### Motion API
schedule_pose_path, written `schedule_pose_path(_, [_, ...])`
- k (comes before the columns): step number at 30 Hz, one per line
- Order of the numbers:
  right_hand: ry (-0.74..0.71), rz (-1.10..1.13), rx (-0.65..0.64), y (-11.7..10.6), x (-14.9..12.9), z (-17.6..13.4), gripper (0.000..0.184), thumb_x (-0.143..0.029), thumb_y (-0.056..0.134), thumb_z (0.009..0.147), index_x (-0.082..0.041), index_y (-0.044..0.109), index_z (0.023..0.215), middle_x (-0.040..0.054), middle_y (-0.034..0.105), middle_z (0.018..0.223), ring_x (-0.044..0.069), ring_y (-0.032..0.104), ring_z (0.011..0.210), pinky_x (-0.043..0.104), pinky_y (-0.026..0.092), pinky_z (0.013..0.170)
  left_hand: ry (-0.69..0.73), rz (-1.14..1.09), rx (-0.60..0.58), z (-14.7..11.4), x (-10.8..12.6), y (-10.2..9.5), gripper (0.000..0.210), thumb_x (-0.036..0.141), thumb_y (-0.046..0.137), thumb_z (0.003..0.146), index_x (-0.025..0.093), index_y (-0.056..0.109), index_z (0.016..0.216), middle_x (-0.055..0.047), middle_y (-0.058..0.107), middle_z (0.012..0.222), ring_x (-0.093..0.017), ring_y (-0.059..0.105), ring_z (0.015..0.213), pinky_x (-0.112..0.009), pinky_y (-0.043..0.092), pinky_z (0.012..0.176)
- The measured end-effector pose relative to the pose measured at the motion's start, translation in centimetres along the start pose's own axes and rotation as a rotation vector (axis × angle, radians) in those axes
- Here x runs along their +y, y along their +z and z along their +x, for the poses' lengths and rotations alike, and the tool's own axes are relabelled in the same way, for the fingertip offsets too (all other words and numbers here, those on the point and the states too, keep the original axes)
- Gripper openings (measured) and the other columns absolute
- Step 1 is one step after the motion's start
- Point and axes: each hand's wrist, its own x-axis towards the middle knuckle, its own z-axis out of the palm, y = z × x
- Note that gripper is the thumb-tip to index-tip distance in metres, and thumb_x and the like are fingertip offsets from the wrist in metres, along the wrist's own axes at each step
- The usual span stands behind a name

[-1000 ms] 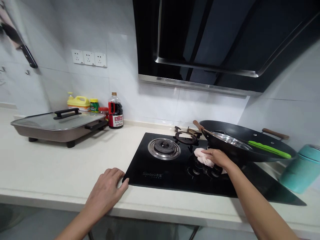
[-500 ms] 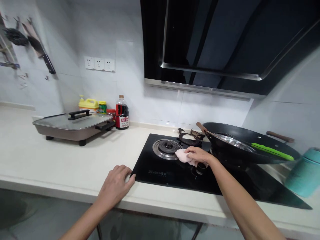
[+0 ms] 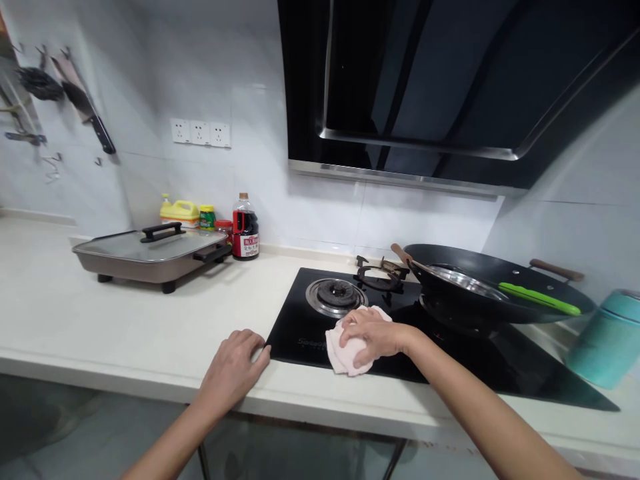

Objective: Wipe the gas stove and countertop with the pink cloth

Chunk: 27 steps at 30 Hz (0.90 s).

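Observation:
A pale pink cloth (image 3: pixel 345 357) lies against the black glass gas hob (image 3: pixel 295 320), near its front edge. My right hand (image 3: pixel 373 337) presses down on the cloth with its fingers curled into it. Just behind is the left burner (image 3: pixel 336 293) in its round metal ring, the pot support lifted off. That black support (image 3: pixel 381 279) sits at the back of the hob. My left hand (image 3: pixel 234 360) rests on the white counter (image 3: pixel 150 327), thumb apart from the fingers and touching the hob's front left corner. It holds nothing.
A wok (image 3: pixel 500 300) on the right burner contains a metal dish and a green-handled utensil (image 3: pixel 540 299). A teal container (image 3: pixel 607 340) stands at far right. An electric pan (image 3: pixel 145 257) with glass lid and a soy sauce bottle (image 3: pixel 246 230) are left. The black range hood (image 3: pixel 410 87) hangs above.
My right hand has drawn the cloth from beside the burner and a control knob toward the hob's front edge; the cloth is more spread out. My left hand stays put.

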Motion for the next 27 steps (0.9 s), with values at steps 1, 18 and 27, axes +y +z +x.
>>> schedule_pose_path(1, [0.032,-0.034,0.005,-0.2,0.7,0.1,0.043,-0.036,0.088,0.064,-0.045,0.078,0.105,-0.0026,0.058,0.141,0.030,0.047,0.136,0.063,0.020,0.120,0.000,-0.002,0.000,0.0,0.0,-0.1,0.026,0.040,0.050,0.095,0.023,0.067,0.084,-0.007,0.072,0.094,-0.027,0.065,0.097,-0.042,0.048,0.089])
schedule_pose_path(18, [0.490,-0.060,0.044,-3.2,14.5,-7.1,0.040,-0.036,0.072,0.074,-0.031,0.078,0.112,0.0060,0.048,0.149,0.033,0.044,0.141,0.046,0.035,0.121,-0.001,-0.082,0.065,0.2,-0.7,0.1,0.029,0.040,0.049,0.095,0.023,0.067,0.079,-0.006,0.073,0.087,-0.025,0.066,0.089,-0.038,0.049,0.085])
schedule_pose_path(27, [0.376,0.175,-0.068,-3.5,10.7,-12.1,0.028,-0.025,0.069,0.065,-0.024,0.076,0.093,0.0022,0.039,0.161,0.028,0.053,0.133,0.037,0.044,0.110,-0.026,-0.084,0.053,0.3,-0.8,0.2,0.032,0.043,0.048,0.094,0.023,0.067,0.078,-0.006,0.073,0.088,-0.026,0.066,0.091,-0.039,0.049,0.086])
